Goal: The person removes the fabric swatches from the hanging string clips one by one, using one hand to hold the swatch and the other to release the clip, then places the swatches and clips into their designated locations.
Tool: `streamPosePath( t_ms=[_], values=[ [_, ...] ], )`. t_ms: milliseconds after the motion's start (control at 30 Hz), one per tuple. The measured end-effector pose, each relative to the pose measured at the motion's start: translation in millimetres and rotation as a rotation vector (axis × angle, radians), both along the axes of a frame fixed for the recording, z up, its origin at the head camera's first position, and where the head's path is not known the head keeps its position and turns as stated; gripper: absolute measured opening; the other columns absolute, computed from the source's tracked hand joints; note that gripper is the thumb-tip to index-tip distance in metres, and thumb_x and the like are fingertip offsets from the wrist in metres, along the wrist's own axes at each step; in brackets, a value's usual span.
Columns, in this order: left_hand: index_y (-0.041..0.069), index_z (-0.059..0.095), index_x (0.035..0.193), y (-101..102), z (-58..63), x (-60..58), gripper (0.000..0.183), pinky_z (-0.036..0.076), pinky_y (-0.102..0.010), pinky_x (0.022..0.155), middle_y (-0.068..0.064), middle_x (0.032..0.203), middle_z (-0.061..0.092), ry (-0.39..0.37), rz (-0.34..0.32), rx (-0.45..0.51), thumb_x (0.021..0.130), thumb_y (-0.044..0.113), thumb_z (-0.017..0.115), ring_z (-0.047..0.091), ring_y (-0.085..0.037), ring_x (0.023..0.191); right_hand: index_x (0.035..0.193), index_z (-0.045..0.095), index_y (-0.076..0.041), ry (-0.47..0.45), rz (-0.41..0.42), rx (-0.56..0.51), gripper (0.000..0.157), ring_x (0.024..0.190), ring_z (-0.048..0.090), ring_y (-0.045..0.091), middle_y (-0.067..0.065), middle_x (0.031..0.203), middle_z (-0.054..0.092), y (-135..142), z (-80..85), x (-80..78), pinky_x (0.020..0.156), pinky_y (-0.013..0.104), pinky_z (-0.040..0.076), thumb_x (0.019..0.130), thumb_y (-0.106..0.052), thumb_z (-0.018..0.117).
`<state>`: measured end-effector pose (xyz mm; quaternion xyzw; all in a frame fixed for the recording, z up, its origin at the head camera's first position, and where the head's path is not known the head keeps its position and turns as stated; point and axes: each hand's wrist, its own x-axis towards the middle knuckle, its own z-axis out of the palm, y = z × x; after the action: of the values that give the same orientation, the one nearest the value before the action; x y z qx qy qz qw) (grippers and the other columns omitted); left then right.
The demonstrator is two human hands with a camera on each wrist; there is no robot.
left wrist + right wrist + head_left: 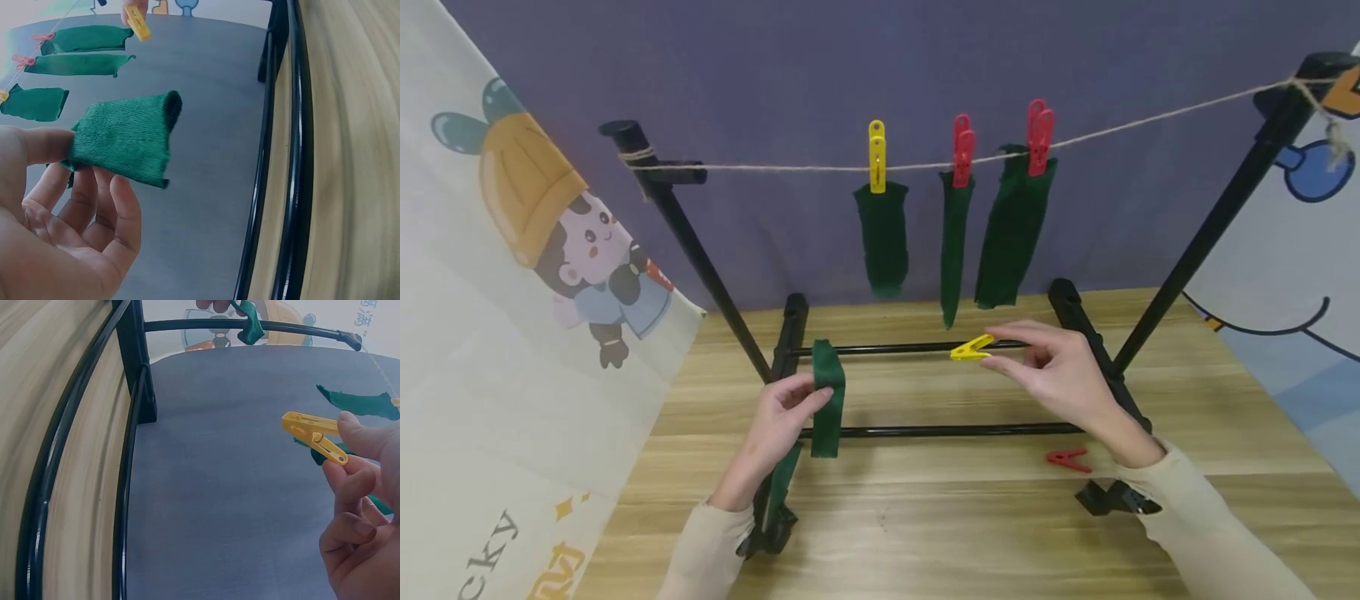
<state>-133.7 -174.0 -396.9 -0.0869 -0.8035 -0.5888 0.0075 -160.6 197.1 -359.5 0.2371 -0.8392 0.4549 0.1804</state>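
My left hand (pixel 784 412) pinches a strip of green cloth (pixel 827 425) between thumb and fingers; the strip hangs down on the rack's left side. In the left wrist view this cloth (pixel 122 139) is ribbed, with a curled far edge. Thumb and fingertips of my right hand (pixel 1063 371) pinch a yellow clothespin (pixel 970 348) by its handle ends, its nose pointing left. Above, a string (pixel 760 168) carries three green cloth pieces: one under a yellow clothespin (pixel 877 158), two under red clothespins (pixel 962 152).
A black rack has slanted posts (pixel 1202 221) holding the string's ends, and two low crossbars (pixel 955 431). Another green strip (pixel 783 482) lies along its left foot. A loose red clothespin (pixel 1069 459) lies on the wooden table (pixel 925 533) by the right foot. Behind hangs a blue-grey backdrop (pixel 760 75).
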Motion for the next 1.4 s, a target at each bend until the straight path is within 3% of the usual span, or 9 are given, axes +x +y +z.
streamPosePath(
  t_ms=[233,500,767,967,1100,1233,1400],
  values=[
    [0.002,0.074,0.11,-0.7,-5.7,3.9,0.018,0.053,-0.027,0.076,-0.002,0.094,0.07,-0.021,-0.004,-0.017,0.1,0.012,0.063,0.061,-0.009,0.08,0.118,0.077,-0.019,-0.011,-0.018,0.01,0.041,0.044,0.04,0.005,-0.002,0.102,0.074,4.4,-7.8,1.9,0.04,0.022,0.033,0.08,-0.01,0.087],
    [-0.004,0.071,0.113,-5.2,-11.5,6.9,0.02,0.056,-0.028,0.073,-0.017,0.101,0.073,-0.014,-0.023,-0.027,0.1,0.006,0.06,0.062,-0.005,0.077,0.119,0.077,-0.023,-0.056,-0.036,0.014,0.039,0.043,0.038,0.005,0.001,0.107,0.075,9.9,-15.8,3.6,0.039,0.023,0.032,0.082,-0.012,0.086],
    [-0.001,0.07,0.116,-10.7,-16.4,9.0,0.02,0.059,-0.03,0.072,-0.01,0.099,0.074,-0.065,-0.035,-0.056,0.102,0.009,0.06,0.066,-0.007,0.08,0.12,0.076,-0.022,-0.121,-0.061,0.036,0.036,0.042,0.039,0.007,0.002,0.104,0.075,15.3,-24.5,6.7,0.038,0.024,0.032,0.086,-0.017,0.083],
    [0.001,0.07,0.117,-16.7,-20.9,13.2,0.021,0.061,-0.037,0.077,-0.015,0.101,0.074,-0.124,-0.051,-0.089,0.102,0.014,0.061,0.069,-0.007,0.083,0.122,0.075,-0.025,-0.162,-0.065,0.034,0.037,0.042,0.039,0.008,-0.001,0.104,0.073,18.1,-32.8,9.0,0.038,0.025,0.033,0.087,-0.02,0.083],
    [0.002,0.069,0.115,-19.3,-23.1,15.4,0.022,0.06,-0.035,0.075,-0.014,0.098,0.074,-0.148,-0.076,-0.106,0.102,0.018,0.062,0.068,-0.009,0.081,0.122,0.075,-0.025,-0.176,-0.075,0.03,0.038,0.04,0.036,0.005,-0.002,0.081,0.069,22.7,-39.7,10.2,0.037,0.025,0.03,0.086,-0.018,0.083],
    [0.006,0.069,0.113,-20.2,-25.8,16.7,0.02,0.059,-0.034,0.07,-0.007,0.089,0.071,-0.168,-0.088,-0.129,0.102,0.021,0.063,0.067,-0.017,0.076,0.121,0.075,-0.024,-0.188,-0.09,0.04,0.037,0.041,0.031,0.001,-0.006,0.053,0.049,27.4,-45.4,11.3,0.037,0.024,0.027,0.086,-0.017,0.083],
    [0.006,0.068,0.114,-22.2,-32.2,17.4,0.02,0.06,-0.037,0.067,-0.006,0.087,0.07,-0.194,-0.11,-0.12,0.102,0.021,0.062,0.067,-0.015,0.071,0.121,0.076,-0.021,-0.206,-0.101,0.033,0.036,0.042,0.031,0.001,-0.008,0.049,0.041,33.8,-48.7,13.4,0.037,0.025,0.026,0.085,-0.017,0.083]
  ],
)
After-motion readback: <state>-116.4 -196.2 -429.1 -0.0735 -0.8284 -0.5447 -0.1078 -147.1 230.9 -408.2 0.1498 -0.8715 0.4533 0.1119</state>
